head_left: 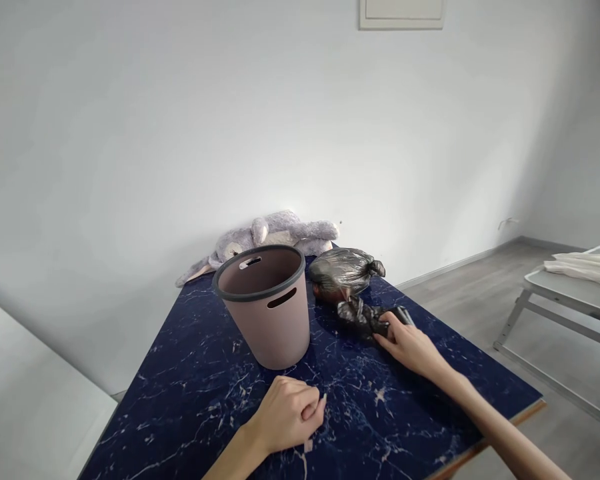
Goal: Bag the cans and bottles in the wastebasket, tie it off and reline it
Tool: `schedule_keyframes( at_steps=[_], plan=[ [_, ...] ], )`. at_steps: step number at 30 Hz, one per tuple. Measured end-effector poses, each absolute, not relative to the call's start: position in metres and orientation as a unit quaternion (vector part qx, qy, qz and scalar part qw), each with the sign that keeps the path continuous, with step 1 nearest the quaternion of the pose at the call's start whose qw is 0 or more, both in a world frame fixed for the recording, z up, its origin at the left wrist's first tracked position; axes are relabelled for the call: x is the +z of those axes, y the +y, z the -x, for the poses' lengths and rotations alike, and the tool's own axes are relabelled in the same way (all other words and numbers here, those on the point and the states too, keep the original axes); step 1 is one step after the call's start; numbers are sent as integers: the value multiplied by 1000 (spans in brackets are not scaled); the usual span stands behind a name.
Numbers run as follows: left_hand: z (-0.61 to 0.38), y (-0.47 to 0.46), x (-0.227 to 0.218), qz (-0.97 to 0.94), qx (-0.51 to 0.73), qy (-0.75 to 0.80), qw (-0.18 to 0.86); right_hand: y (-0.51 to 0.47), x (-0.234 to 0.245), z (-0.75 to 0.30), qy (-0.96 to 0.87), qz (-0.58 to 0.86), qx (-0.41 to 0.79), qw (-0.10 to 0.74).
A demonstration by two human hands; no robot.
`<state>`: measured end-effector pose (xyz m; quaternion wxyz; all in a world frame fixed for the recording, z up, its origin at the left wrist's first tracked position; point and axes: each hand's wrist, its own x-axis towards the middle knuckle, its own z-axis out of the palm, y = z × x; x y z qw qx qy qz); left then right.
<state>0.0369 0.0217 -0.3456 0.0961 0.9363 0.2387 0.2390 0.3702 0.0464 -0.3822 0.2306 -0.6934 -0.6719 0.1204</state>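
My right hand point(409, 345) reaches forward over the dark blue marbled table point(190, 393) and grips a crumpled black plastic bag point(363, 316). Just behind it lies a tied, filled black bag point(343, 271). A pink bin with a dark rim point(266, 303) stands empty and upright left of the bags. My left hand point(287, 413) rests on the table in front of the bin, fingers curled into a loose fist with nothing seen in it.
A grey plush toy point(273, 235) lies at the far table edge against the white wall. A folding cot with pale cloth point(577, 277) stands on the floor at right. A white surface point(25, 393) sits at lower left.
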Motion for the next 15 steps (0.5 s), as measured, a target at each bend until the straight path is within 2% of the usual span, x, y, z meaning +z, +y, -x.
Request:
schedule_keyframes(
  at_steps=[4,11,15],
  plan=[
    [-37,22,-342,-907,234,308,166,19,-390,-324,-667,647,147,339],
    [-31,22,-327,-823,249,369,354,-21,-409,-285,-712,559,77,417],
    [-31,22,-323,-795,256,364,412,-29,-412,-286,-735,520,81,428]
  ],
)
